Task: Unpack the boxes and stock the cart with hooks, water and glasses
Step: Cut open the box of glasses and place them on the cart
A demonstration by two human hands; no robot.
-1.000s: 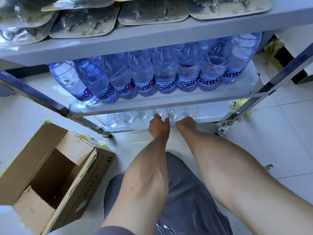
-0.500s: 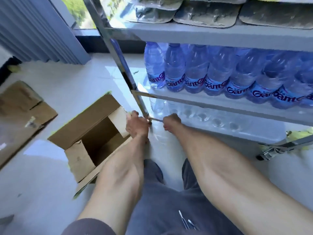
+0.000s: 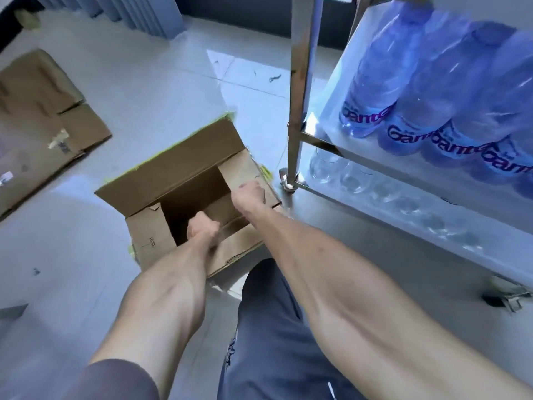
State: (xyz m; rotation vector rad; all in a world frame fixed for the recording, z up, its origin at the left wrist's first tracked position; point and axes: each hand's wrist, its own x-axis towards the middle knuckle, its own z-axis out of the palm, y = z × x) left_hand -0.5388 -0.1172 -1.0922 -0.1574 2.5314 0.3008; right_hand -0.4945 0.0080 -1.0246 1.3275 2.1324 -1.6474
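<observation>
- Both my hands have left the cart's (image 3: 298,90) bottom rail, now at the open box (image 3: 184,171).
- Left hand (image 3: 202,226) inside box, fingers curled, grip unclear.
- Right hand (image 3: 250,193) on 3 o'clock flap, fingers hidden.
- Glasses (image 3: 352,176) on bottom shelf, 3 o'clock; water bottles (image 3: 432,90) above.
- Bare floor (image 3: 161,82) at 12 o'clock.

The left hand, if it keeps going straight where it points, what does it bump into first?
Probably the inside of the open cardboard box. The left hand points down into it; depth is hard to judge.
</observation>
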